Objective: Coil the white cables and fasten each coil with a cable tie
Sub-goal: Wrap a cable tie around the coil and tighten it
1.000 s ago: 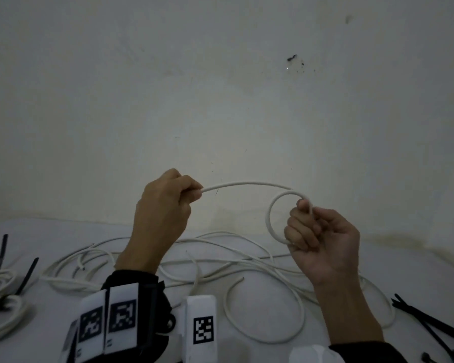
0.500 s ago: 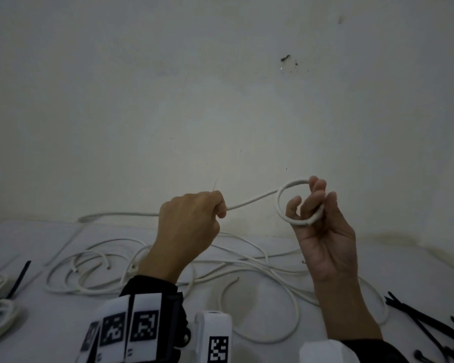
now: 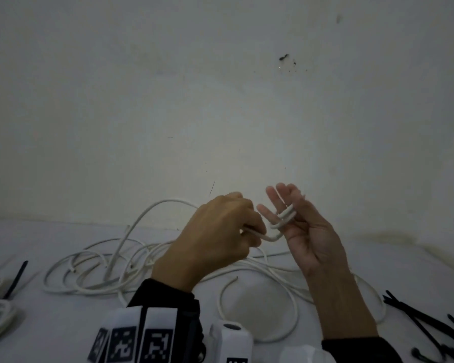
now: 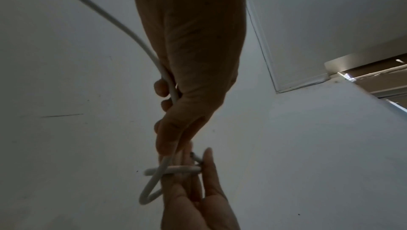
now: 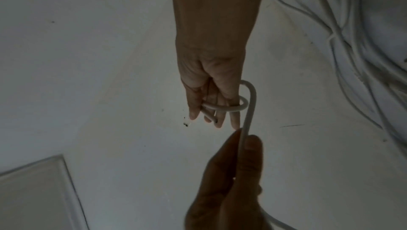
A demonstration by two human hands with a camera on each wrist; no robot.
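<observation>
Since half a second ago our left hand (image 3: 215, 231) has moved in beside our right hand (image 3: 307, 231), pinching the cable (image 3: 270, 237). Our right fingers (image 3: 286, 195) are straight, the cable looped around them. Beyond them, slack trails to the table (image 3: 417, 271), with ties (image 3: 427, 326) rightward.

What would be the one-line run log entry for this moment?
step: coiling | left hand: grips white cable | right hand: fingers straight, cable looped around them | cable ties: on table, untouched
</observation>
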